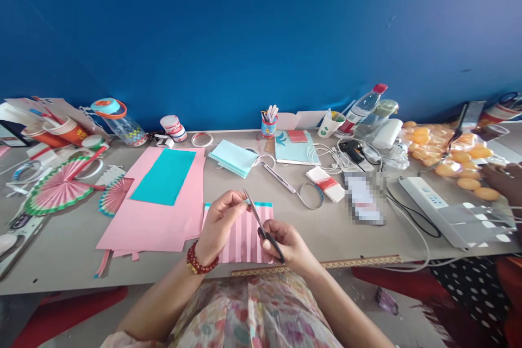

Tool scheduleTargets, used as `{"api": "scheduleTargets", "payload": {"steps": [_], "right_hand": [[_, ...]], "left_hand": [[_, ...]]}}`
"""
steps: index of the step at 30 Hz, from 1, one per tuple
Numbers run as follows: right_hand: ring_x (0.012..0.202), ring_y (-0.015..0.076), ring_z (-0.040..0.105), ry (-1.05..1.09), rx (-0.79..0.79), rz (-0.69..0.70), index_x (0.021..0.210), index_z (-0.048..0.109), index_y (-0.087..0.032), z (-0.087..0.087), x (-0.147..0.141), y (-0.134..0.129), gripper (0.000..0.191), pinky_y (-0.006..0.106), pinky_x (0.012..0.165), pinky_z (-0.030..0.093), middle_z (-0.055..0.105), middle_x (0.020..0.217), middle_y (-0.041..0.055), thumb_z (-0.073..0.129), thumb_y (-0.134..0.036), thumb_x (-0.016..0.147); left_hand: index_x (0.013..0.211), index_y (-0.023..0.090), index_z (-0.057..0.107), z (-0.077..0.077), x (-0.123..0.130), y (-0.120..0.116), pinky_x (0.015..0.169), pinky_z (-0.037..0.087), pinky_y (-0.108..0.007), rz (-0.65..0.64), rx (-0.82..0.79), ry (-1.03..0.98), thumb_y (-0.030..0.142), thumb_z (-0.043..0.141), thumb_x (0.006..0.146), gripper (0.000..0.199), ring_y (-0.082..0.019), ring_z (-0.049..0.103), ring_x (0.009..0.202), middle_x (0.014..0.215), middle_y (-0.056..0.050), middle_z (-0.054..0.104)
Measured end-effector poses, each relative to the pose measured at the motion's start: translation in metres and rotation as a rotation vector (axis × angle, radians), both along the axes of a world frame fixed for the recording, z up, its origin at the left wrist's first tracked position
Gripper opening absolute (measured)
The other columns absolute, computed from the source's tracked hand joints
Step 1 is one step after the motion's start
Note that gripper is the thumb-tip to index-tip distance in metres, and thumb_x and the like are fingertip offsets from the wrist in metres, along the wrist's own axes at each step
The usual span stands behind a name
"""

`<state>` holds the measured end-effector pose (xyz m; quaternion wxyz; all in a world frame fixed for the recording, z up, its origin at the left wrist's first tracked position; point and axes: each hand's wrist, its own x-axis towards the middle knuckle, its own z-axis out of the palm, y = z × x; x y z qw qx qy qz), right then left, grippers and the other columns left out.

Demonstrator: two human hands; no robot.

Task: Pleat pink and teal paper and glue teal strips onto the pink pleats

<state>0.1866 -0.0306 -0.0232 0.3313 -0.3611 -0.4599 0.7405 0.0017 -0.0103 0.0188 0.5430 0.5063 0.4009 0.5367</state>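
Note:
My right hand (285, 242) grips a pair of scissors (258, 217) by its black handle, the blades pointing up and to the left. The thumb and fingers of my left hand (223, 220) are pinched together beside the blade tips. Whatever they hold is too small to make out. Beneath both hands lies a pink pleated sheet of paper (240, 242) with a teal strip along its far edge. My hands cover part of this sheet.
To the left, a teal sheet (165, 176) rests on large pink paper (142, 228), beside pleated paper fans (61, 187). Light blue papers (234, 157), a white pen-shaped tool (278, 177) and a wooden ruler (359, 262) surround the work. Another person's hand (503, 182) is at far right.

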Motion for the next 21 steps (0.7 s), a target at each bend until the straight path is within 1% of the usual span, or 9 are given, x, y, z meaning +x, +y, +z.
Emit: {"api": "scheduleTargets", "payload": {"steps": [4,10,17,21], "right_hand": [[0.041,0.0047,0.039,-0.003,-0.001,0.003,0.071,0.049,-0.019,0.0002,0.0003,0.0000,0.050,0.017,0.040,0.025,0.049,0.049,-0.0066,0.080,-0.057,0.067],[0.040,0.0044,0.038,0.004,0.011,-0.003,0.070,0.048,-0.019,-0.0040,0.0009,0.0006,0.048,0.017,0.040,0.026,0.047,0.049,-0.0077,0.081,-0.054,0.067],[0.040,0.0041,0.035,0.013,0.006,-0.015,0.069,0.047,-0.020,-0.0014,-0.0012,-0.0005,0.048,0.018,0.040,0.025,0.045,0.049,-0.0085,0.079,-0.055,0.070],[0.040,0.0040,0.033,0.017,0.024,-0.018,0.069,0.047,-0.020,-0.0054,-0.0016,-0.0009,0.046,0.018,0.039,0.025,0.042,0.049,-0.0093,0.078,-0.054,0.071]], "left_hand": [[0.076,0.019,0.059,0.0004,0.0001,0.0000,0.083,0.042,-0.031,-0.009,0.010,0.005,0.027,0.055,0.093,0.019,-0.018,0.056,0.087,0.087,-0.003,0.062],[0.075,0.018,0.056,-0.0013,-0.0005,0.0003,0.083,0.042,-0.031,-0.012,0.019,0.024,0.026,0.055,0.093,0.019,-0.018,0.056,0.086,0.087,-0.003,0.062],[0.075,0.018,0.055,-0.0048,-0.0007,0.0010,0.083,0.042,-0.031,-0.003,0.012,0.027,0.026,0.055,0.092,0.019,-0.018,0.055,0.086,0.086,-0.003,0.061],[0.075,0.018,0.056,-0.0047,-0.0008,0.0004,0.082,0.042,-0.031,-0.005,0.014,0.022,0.026,0.055,0.092,0.019,-0.018,0.055,0.086,0.086,-0.003,0.061]]}}
